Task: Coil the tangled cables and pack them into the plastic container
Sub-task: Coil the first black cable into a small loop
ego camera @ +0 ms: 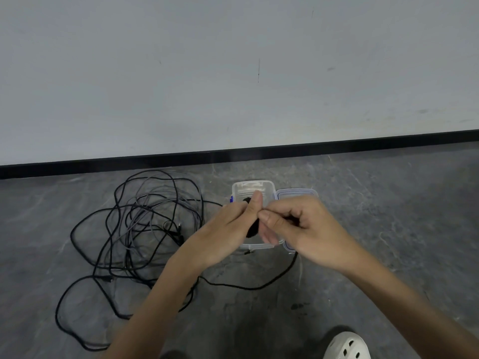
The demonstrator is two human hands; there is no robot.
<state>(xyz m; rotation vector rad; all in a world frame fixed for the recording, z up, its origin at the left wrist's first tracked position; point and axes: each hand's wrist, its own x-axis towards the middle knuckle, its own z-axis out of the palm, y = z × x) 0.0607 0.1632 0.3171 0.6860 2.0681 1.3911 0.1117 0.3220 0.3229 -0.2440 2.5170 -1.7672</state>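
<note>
My left hand [225, 229] grips a small coil of black cable [252, 230] above the clear plastic container [252, 187] on the floor. My right hand [298, 226] pinches the same black cable right beside the coil. From my right hand the cable hangs down and trails in a loop [259, 287] across the floor toward the tangle. A loose tangle of black and grey cables [140, 229] lies to the left of the container. Most of the container's inside is hidden behind my hands.
The container's clear lid [298, 194] with blue clips lies just right of it. A wall with a black baseboard [233, 152] runs behind. My white perforated shoe [347, 345] shows at the bottom right. The floor is grey stone.
</note>
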